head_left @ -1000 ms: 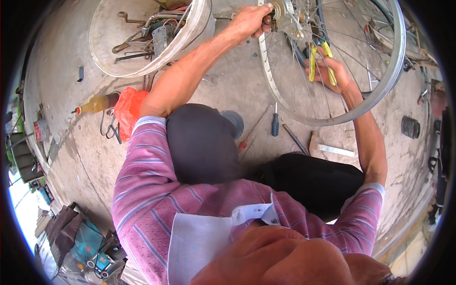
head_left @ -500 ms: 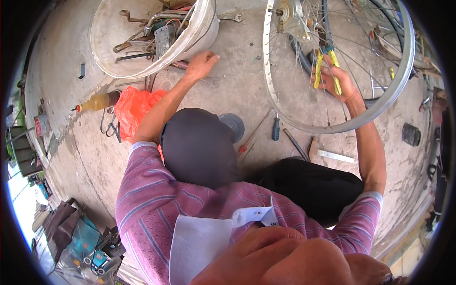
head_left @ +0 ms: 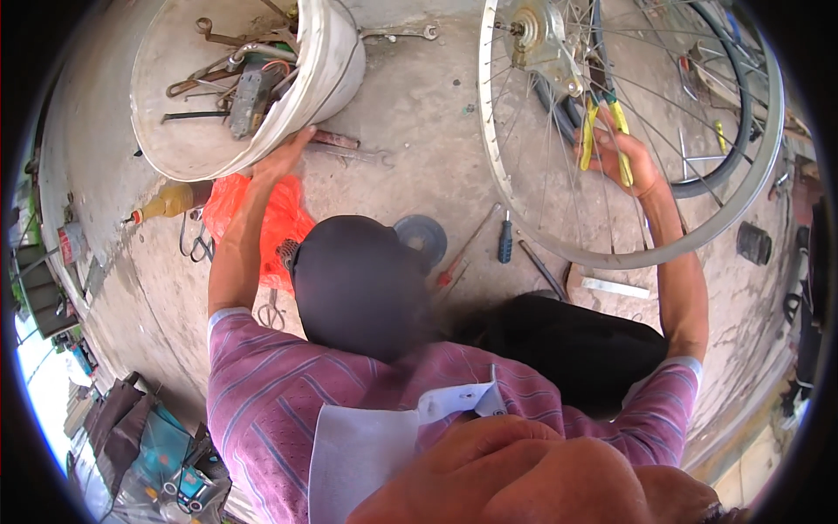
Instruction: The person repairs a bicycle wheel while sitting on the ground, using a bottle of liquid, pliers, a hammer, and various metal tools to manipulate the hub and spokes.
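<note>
My left hand presses against the near outer side of a tipped white bucket, close to its rim; its fingers are partly hidden there. Metal wrenches and a grey metal block lie inside the bucket. An orange-red plastic bag sits below my left wrist. My right hand is closed around the spread yellow handles of pliers, seen through the spokes of a bicycle wheel. The pliers' dark jaws point away from me, beside the hub plate.
A screwdriver, a hammer and a dark round disc lie on the concrete floor before my knees. A yellowish bottle lies left of the bag. A black tyre lies at the right, and a loose wrench beyond the bucket.
My left hand has moved left and nearer, from beside the bucket to against its side. The bucket has shifted left. The wheel has swung slightly; my right hand keeps the pliers.
</note>
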Action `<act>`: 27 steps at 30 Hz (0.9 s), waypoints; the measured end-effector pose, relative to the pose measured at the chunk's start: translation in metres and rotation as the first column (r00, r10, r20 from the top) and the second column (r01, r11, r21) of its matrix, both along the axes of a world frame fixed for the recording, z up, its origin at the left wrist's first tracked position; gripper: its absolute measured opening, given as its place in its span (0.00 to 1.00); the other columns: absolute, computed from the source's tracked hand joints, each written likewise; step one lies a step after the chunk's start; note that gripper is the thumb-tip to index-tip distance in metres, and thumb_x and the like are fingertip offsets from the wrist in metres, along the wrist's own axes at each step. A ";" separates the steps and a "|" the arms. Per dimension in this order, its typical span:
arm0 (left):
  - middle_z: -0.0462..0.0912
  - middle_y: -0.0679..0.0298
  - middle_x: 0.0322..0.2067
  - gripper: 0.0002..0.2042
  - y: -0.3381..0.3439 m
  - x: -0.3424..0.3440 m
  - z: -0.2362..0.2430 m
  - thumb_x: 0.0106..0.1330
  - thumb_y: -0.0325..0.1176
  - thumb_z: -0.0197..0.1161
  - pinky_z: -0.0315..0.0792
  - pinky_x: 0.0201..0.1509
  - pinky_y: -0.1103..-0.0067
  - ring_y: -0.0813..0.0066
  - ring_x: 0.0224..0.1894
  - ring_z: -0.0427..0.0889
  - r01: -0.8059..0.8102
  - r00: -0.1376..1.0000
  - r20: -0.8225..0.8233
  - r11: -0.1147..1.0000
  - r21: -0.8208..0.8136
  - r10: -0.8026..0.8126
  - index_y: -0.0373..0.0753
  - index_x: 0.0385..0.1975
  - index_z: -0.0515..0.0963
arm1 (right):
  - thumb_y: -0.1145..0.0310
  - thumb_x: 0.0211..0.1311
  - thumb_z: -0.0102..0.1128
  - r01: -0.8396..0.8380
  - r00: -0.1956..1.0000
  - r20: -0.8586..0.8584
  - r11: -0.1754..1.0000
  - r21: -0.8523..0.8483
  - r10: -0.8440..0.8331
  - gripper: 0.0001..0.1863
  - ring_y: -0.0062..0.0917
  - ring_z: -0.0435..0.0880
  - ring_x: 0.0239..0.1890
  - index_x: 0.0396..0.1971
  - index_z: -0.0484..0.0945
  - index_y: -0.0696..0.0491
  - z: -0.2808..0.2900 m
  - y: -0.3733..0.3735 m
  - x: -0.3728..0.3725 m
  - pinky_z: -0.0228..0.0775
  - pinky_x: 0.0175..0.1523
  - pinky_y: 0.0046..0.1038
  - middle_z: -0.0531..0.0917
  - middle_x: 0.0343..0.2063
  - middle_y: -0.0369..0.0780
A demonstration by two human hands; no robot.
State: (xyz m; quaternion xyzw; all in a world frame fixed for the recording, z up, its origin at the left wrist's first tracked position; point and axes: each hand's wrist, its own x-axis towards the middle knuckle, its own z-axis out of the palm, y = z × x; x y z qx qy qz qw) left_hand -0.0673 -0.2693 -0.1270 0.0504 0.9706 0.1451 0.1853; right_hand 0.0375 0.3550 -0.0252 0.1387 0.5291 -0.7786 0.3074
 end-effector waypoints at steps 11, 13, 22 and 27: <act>0.87 0.51 0.43 0.21 0.027 0.028 0.026 0.67 0.50 0.61 0.75 0.54 0.66 0.54 0.47 0.85 0.017 0.986 0.162 0.983 0.181 -0.047 0.39 0.47 0.85 | 0.61 0.57 0.61 0.080 0.996 0.032 0.995 0.052 -0.082 0.47 0.38 0.80 0.53 0.75 0.50 0.49 0.006 -0.009 -0.014 0.71 0.60 0.42 0.76 0.55 0.48; 0.86 0.48 0.48 0.21 0.098 0.008 0.024 0.69 0.46 0.60 0.75 0.59 0.66 0.51 0.52 0.84 0.106 0.980 0.149 0.977 0.183 -0.134 0.36 0.53 0.81 | 0.61 0.57 0.61 0.081 0.996 0.029 0.994 0.067 -0.083 0.47 0.38 0.80 0.52 0.76 0.49 0.49 0.008 -0.010 -0.018 0.71 0.61 0.43 0.76 0.55 0.48; 0.80 0.56 0.56 0.21 0.211 -0.159 -0.060 0.64 0.31 0.56 0.63 0.64 0.59 0.57 0.63 0.74 0.267 0.819 -0.510 0.961 -0.069 -0.264 0.44 0.59 0.76 | 0.60 0.59 0.59 -0.024 1.000 0.020 0.990 0.142 0.021 0.50 0.39 0.81 0.55 0.78 0.42 0.47 0.012 -0.024 -0.028 0.71 0.61 0.41 0.78 0.58 0.50; 0.81 0.58 0.45 0.13 0.230 -0.161 -0.066 0.59 0.28 0.58 0.63 0.59 0.59 0.59 0.54 0.77 0.279 0.800 -0.494 0.940 -0.196 -0.340 0.44 0.43 0.82 | 0.58 0.59 0.58 0.031 1.000 -0.003 0.993 0.115 -0.031 0.46 0.39 0.81 0.54 0.77 0.49 0.42 0.001 -0.011 -0.014 0.73 0.59 0.45 0.78 0.56 0.50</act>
